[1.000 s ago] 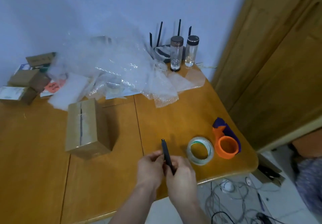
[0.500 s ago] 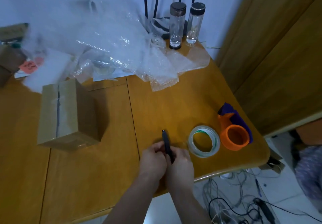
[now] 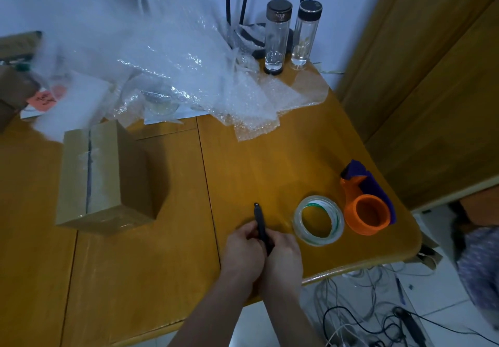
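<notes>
1. Presently the left hand (image 3: 244, 252) and right hand (image 3: 283, 259) curl their fingers round a slim black tool (image 3: 259, 221) above the front edge of the table (image 3: 270, 171).
2. Advice: steady its lower end firmly, keeping the tip pointed away.

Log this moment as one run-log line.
left hand, right hand: both grip black pen | beside: tape roll, orange dispenser | cardboard box: taped, apart

Colours on the counter
Black pen (image 3: 259, 221); orange-and-purple dispenser (image 3: 367, 204); clear tape (image 3: 319, 220), green-edged; brown box (image 3: 104, 178); amber counter (image 3: 270, 163).
</notes>
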`<state>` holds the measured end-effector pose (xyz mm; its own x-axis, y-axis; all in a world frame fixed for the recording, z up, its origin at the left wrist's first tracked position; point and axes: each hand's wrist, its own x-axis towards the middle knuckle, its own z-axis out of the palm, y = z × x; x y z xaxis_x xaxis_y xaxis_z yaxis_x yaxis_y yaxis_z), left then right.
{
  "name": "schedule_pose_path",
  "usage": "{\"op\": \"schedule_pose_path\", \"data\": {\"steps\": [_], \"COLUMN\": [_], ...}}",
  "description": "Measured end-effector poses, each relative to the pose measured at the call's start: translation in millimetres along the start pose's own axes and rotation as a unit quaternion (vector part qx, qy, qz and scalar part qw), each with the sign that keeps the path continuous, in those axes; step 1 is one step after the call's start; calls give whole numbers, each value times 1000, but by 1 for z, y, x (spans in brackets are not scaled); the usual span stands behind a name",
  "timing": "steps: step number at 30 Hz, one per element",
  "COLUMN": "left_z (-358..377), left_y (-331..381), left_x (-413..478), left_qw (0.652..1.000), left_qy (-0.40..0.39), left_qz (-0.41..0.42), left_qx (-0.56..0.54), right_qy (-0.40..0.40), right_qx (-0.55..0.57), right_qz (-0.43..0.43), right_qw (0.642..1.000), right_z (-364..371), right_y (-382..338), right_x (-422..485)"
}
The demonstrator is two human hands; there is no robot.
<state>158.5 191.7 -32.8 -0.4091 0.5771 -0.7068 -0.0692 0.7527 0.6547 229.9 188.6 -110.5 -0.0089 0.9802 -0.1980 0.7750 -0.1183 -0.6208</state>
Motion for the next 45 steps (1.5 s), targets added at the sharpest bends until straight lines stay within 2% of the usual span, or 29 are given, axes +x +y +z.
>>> {"op": "schedule_pose_path", "data": {"steps": [4,8,13,17,19,22,24,26,28,32,37,45], "left_z": [8,4,-12,-71,-113,-178,-216,-248,-267,-285,-283,-264], "left_y": [14,3,-3,-17,-21,-25,-28,-29,-25,-13,-19,-49], "left_x": [-23,-9,-12,-13,-18,-29,-31,-35,-35,-28,-23,-58], "left_qw": [999,1000,999,990,969,916,888,879,897,936,953,961], "left_qy": [-46,-6,-21,73,147,253,315,346,322,224,152,123], "left_qz": [15,14,-20,-41,-34,-22,-18,-12,-3,8,34,54], "left_qx": [7,3,-33,-113,-194,-310,-334,-328,-302,-273,-258,-242], "right_qy": [5,-8,-20,-31,-65,-152,-226,-289,-322,-335,-338,-333], "right_qx": [-7,-4,10,8,24,100,173,227,269,291,276,257], "right_qz": [-8,-6,14,-48,-65,-55,-41,-13,16,68,90,91], "right_qw": [1000,1000,1000,998,995,982,958,930,908,894,895,903], "right_z": [1,-1,-16,-27,-25,-13,-4,5,10,21,26,1], "right_y": [2,2,-9,-45,-79,-137,-172,-205,-229,-249,-246,-227], "right_x": [-1,0,-5,-17,-24,-31,-37,-45,-49,-53,-64,-96]}}
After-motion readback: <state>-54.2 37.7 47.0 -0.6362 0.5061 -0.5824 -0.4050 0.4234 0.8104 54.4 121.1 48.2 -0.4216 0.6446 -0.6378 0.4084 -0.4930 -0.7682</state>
